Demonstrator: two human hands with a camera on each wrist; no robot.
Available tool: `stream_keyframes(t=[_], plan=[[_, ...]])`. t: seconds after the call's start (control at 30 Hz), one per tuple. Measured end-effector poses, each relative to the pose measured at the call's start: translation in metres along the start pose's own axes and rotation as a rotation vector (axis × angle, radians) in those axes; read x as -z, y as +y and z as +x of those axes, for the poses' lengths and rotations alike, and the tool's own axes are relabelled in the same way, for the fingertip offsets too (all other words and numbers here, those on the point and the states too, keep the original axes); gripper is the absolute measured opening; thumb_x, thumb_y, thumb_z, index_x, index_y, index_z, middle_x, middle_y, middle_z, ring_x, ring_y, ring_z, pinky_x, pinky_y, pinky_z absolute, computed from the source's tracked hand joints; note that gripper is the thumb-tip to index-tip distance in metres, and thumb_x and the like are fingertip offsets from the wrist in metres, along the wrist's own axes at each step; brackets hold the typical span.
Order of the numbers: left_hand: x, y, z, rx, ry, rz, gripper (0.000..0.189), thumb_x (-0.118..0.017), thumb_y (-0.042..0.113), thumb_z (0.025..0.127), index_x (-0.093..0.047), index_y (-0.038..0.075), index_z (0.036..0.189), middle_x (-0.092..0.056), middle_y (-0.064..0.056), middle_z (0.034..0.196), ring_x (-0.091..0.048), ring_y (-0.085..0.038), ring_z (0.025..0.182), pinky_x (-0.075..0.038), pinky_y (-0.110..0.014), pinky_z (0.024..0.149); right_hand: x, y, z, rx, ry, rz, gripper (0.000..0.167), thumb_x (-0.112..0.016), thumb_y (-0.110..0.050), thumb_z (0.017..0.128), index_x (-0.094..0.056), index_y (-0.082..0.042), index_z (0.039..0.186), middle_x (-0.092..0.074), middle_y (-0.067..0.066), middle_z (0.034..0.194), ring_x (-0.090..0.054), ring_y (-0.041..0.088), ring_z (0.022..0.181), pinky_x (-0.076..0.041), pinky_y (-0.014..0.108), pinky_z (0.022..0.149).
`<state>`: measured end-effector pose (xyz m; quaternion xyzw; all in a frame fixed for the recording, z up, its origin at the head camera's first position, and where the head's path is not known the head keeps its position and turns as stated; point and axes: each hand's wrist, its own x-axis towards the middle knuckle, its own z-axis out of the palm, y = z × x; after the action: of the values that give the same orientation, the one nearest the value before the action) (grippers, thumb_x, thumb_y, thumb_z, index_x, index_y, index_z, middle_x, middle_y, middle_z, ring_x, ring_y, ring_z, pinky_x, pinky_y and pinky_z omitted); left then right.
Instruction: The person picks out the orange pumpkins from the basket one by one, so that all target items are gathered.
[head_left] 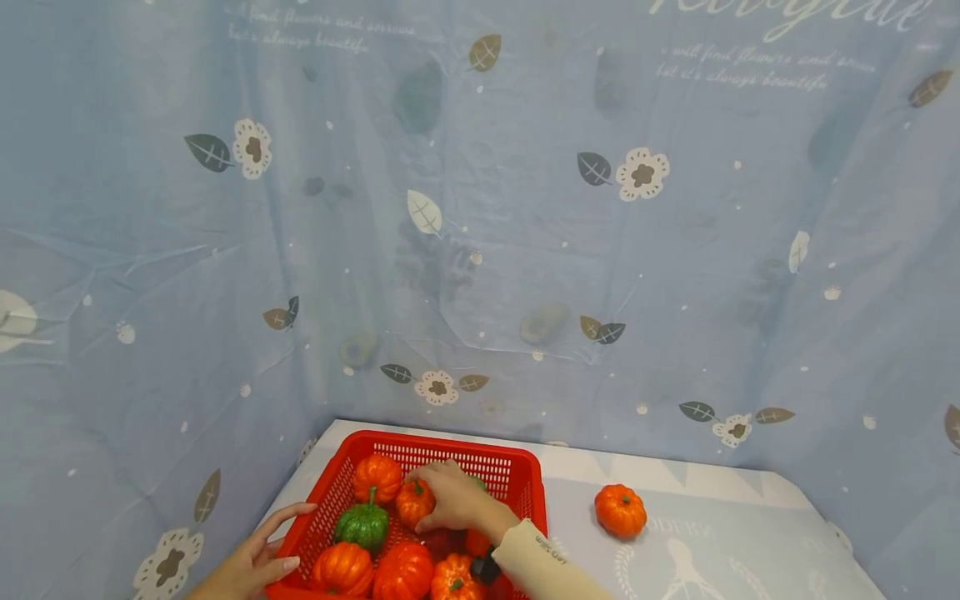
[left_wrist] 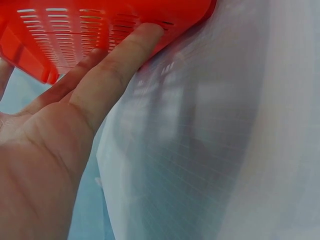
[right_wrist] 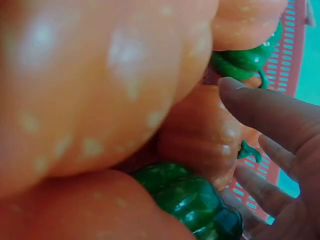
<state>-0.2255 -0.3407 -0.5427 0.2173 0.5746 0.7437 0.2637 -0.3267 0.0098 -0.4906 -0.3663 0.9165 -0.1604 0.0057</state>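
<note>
Sleeve (head_left: 551, 565) foremost, a person's right hand (head_left: 455, 497) grips a pumpkin (head_left: 414, 505) inside the basket (head_left: 442, 442) while the left hand (head_left: 253, 560) rests straight fingers against its outer wall, apparently a picking-up step whose next move would call for a steady lift.
</note>
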Motion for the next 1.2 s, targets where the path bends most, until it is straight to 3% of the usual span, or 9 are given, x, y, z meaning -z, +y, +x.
stream_keyframes(t=[0.17, 0.4, 0.6, 0.7, 0.77, 0.93, 1.13, 1.2], plan=[[-0.0016, 0.0006, -0.0004, 0.004, -0.001, -0.021, 0.053, -0.032, 0.011, 0.113, -0.038, 0.051, 0.147, -0.046, -0.010, 0.149, -0.057, -0.037, 0.129, -0.048, -0.063, 0.101, -0.0028, -0.0003, 0.0016, -0.002, -0.006, -0.072, 0.075, -0.096, -0.035, 0.071, -0.062, -0.028, 0.137, -0.061, -0.008, 0.137, -0.054, 0.018, 0.121, -0.053, 0.032, 0.091], [-0.0019, 0.0005, -0.0002, 0.026, 0.023, -0.019, 0.051, -0.033, 0.013, 0.113, -0.040, 0.053, 0.144, -0.045, -0.012, 0.148, -0.057, -0.036, 0.129, -0.048, -0.065, 0.099, -0.0025, -0.0004, 0.0061, -0.036, -0.006, -0.113, 0.100, -0.098, -0.039, 0.067, -0.045, -0.027, 0.151, -0.064, -0.005, 0.137, -0.056, 0.022, 0.129, -0.040, 0.044, 0.115], [-0.0023, 0.0013, 0.0006, 0.009, 0.002, -0.018, 0.053, -0.032, 0.011, 0.113, -0.040, 0.053, 0.144, -0.048, -0.011, 0.147, -0.058, -0.036, 0.128, -0.048, -0.065, 0.100, -0.0056, 0.0016, 0.0071, -0.077, -0.017, -0.126, 0.108, -0.099, -0.047, 0.061, -0.041, -0.031, 0.151, -0.065, -0.007, 0.135, -0.054, 0.030, 0.128, -0.049, 0.043, 0.104], [-0.0027, 0.0025, 0.0010, -0.008, -0.022, -0.022, 0.054, -0.031, 0.010, 0.113, -0.040, 0.052, 0.145, -0.049, -0.011, 0.146, -0.058, -0.035, 0.128, -0.048, -0.064, 0.100, -0.0068, 0.0035, 0.0069, -0.078, 0.001, -0.127, 0.110, -0.099, -0.053, 0.059, -0.043, -0.028, 0.149, -0.068, -0.007, 0.129, -0.058, 0.027, 0.120, -0.052, 0.040, 0.096], [-0.0029, 0.0030, 0.0019, -0.016, -0.037, -0.028, 0.055, -0.030, 0.009, 0.113, -0.039, 0.052, 0.146, -0.049, -0.011, 0.146, -0.058, -0.035, 0.128, -0.048, -0.064, 0.100, -0.0074, 0.0051, 0.0063, -0.061, 0.008, -0.138, 0.104, -0.098, -0.056, 0.058, -0.049, -0.026, 0.145, -0.069, -0.010, 0.124, -0.059, 0.020, 0.111, -0.053, 0.035, 0.089], [-0.0018, 0.0025, 0.0024, 0.005, -0.027, -0.023, 0.053, -0.031, 0.011, 0.113, -0.040, 0.053, 0.145, -0.048, -0.011, 0.146, -0.057, -0.036, 0.129, -0.048, -0.064, 0.101, -0.0088, 0.0071, 0.0062, 0.028, -0.009, -0.201, 0.078, -0.093, -0.059, 0.064, -0.066, -0.028, 0.130, -0.065, -0.015, 0.119, -0.058, 0.008, 0.101, -0.052, 0.025, 0.087], [0.0004, 0.0007, 0.0000, 0.050, 0.078, 0.067, 0.049, -0.035, 0.018, 0.113, -0.037, 0.052, 0.148, -0.038, -0.010, 0.150, -0.055, -0.034, 0.129, -0.051, -0.062, 0.098, -0.0078, 0.0036, 0.0058, 0.056, -0.081, -0.134, 0.071, -0.090, -0.053, 0.074, -0.063, -0.033, 0.136, -0.056, -0.006, 0.117, -0.058, 0.008, 0.088, -0.053, 0.025, 0.070], [0.0000, 0.0008, -0.0002, 0.059, 0.098, 0.082, 0.048, -0.036, 0.018, 0.113, -0.035, 0.050, 0.150, -0.036, -0.013, 0.152, -0.054, -0.035, 0.129, -0.051, -0.062, 0.098, -0.0072, 0.0025, 0.0053, 0.061, -0.085, -0.134, 0.071, -0.090, -0.052, 0.075, -0.061, -0.033, 0.137, -0.058, -0.006, 0.118, -0.059, 0.009, 0.092, -0.053, 0.026, 0.072]])
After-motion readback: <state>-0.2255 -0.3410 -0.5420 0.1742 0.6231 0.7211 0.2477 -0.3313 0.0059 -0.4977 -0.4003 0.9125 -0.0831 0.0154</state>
